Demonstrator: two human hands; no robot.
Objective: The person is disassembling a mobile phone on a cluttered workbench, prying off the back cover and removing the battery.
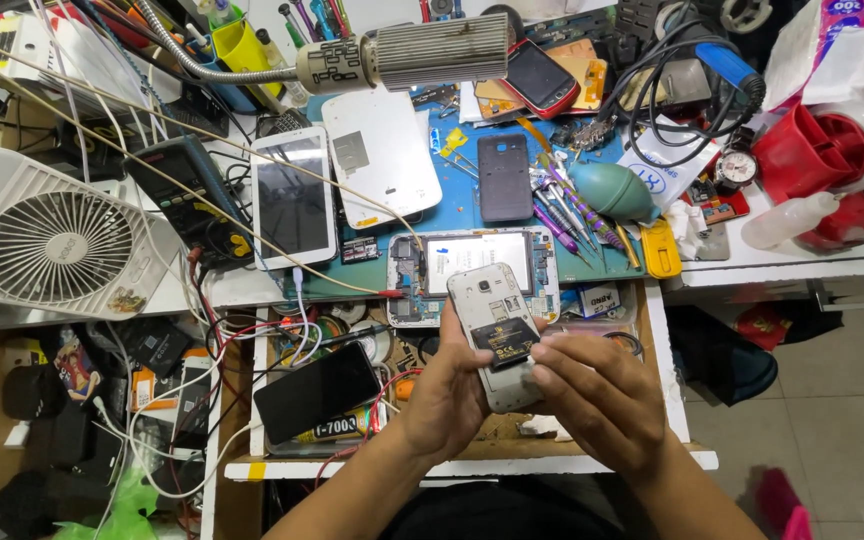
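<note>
At far left of the frame, a white fan point(52, 240) lying on the bench. Right of it, a white tablet point(294, 196) face up, and lower down a black phone point(316, 391) in the open drawer. Near lower centre, left hand point(449, 395) curled around an opened white phone point(497, 335), gripping it from beneath. Right hand point(600, 398) closed on the same phone, fingertips point(542, 352) pressing its black battery area. Just above, a dismantled phone frame point(472, 272) on the blue mat point(462, 205). At upper right, a red tape dispenser point(820, 160).
</note>
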